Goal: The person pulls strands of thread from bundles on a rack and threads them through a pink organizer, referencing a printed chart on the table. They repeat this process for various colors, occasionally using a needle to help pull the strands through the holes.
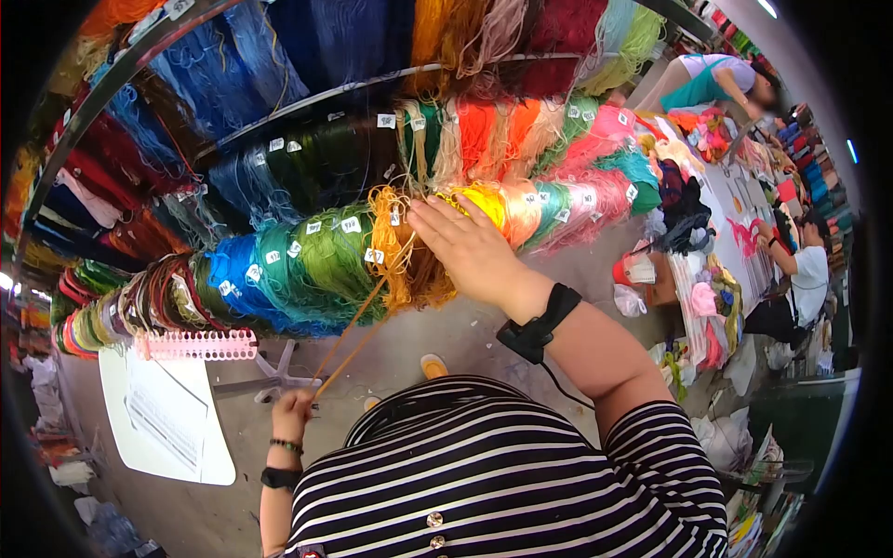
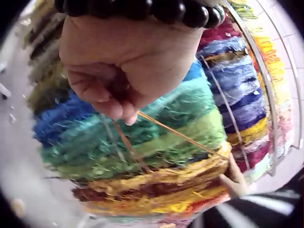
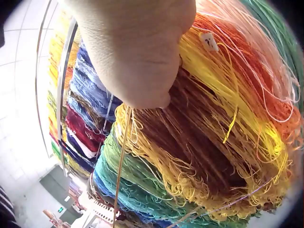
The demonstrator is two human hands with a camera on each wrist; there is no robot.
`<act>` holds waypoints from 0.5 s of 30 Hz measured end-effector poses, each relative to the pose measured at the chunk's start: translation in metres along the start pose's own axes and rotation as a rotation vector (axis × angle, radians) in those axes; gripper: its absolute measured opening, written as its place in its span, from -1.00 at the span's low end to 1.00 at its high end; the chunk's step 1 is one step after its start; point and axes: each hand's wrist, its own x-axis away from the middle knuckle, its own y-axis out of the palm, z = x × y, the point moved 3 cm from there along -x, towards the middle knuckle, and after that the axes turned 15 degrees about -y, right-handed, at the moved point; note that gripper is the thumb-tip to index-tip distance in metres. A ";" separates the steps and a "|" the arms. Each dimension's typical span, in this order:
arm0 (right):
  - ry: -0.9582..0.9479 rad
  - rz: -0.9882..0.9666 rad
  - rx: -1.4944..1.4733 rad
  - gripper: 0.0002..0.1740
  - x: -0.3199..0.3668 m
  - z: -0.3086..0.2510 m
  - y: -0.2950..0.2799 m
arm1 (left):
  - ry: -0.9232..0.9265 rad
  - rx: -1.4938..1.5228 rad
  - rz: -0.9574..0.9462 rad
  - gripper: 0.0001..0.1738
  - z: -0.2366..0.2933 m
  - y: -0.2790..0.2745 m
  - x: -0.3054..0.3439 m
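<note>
In the head view, the left hand (image 1: 294,414) pinches golden-brown threads (image 1: 353,356) at lower left, with its fingers curled. Two taut lines of thread rise from it to a golden skein (image 1: 395,265) on the rail. The right hand (image 1: 465,249) lies over the top of the golden and brown skeins, fingers straight. The left wrist view shows the left hand (image 2: 128,61) close up, holding the thread (image 2: 175,132). Seen from the right wrist, the right hand (image 3: 137,52) rests on the brown skein (image 3: 190,128); its fingertips are hidden.
Green skeins (image 1: 339,256) and blue ones hang left of the golden skein, yellow and pink ones right. More skeins hang behind on metal rails. A white board (image 1: 219,456) with papers stands lower left. Two people are at a thread-covered table (image 1: 721,209) on the right.
</note>
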 end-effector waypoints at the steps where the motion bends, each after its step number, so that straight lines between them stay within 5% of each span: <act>1: -0.002 -0.001 0.000 -0.30 -0.001 0.000 0.000 | -0.092 0.108 0.074 -0.78 -0.041 -0.019 0.001; 3: 0.001 -0.010 0.000 -0.29 -0.003 -0.001 -0.001 | -0.243 0.029 0.288 -0.76 -0.137 -0.069 0.004; 4: 0.005 -0.016 0.001 -0.29 -0.003 -0.001 -0.002 | -0.276 -0.450 0.295 -0.78 -0.228 -0.102 -0.004; 6: 0.017 -0.048 0.006 -0.30 -0.003 0.000 -0.001 | -0.234 -1.606 0.355 -0.80 -0.326 -0.140 0.007; 10: 0.027 0.081 -0.055 -0.35 -0.003 -0.003 -0.008 | -0.561 -1.324 0.231 -0.84 -0.346 -0.157 0.054; 13: 0.132 0.410 -0.158 -0.53 0.010 -0.004 -0.029 | -0.496 -1.192 0.236 -0.85 -0.333 -0.147 0.053; 15: 0.395 0.328 -0.415 -0.65 0.021 -0.016 -0.020 | -0.264 -1.176 0.246 -0.84 -0.310 -0.131 0.037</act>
